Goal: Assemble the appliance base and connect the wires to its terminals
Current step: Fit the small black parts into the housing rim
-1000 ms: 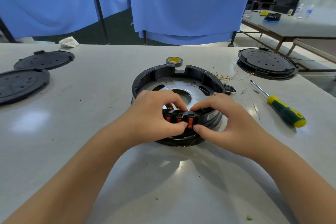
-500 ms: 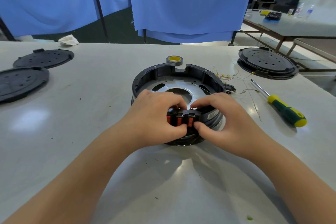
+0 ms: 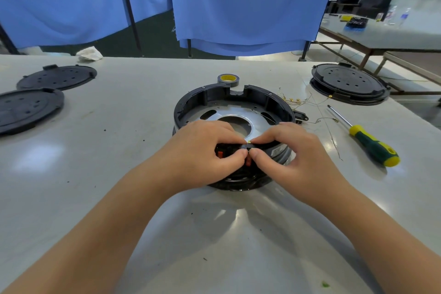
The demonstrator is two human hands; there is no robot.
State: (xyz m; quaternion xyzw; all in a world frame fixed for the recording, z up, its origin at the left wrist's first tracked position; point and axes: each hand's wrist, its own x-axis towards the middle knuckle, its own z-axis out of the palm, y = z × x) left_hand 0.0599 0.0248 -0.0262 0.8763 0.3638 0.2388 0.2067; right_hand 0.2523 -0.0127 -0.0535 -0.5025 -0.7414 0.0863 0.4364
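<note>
Fingers of left hand [image 3: 202,150] & right hand [image 3: 290,150] curled, pinching terminal block [image 3: 220,154] — on base [image 3: 232,112] rim.

This looks like a workshop or assembly room. A long pale worktable [image 3: 119,186] lies under the hands, with black round covers [image 3: 57,77] far to their left, a screwdriver [image 3: 365,138] and loose wires [image 3: 298,101] to their right. Blue cloth screens [image 3: 238,0] hang beyond, and a second bench [image 3: 393,38] stands further right.
</note>
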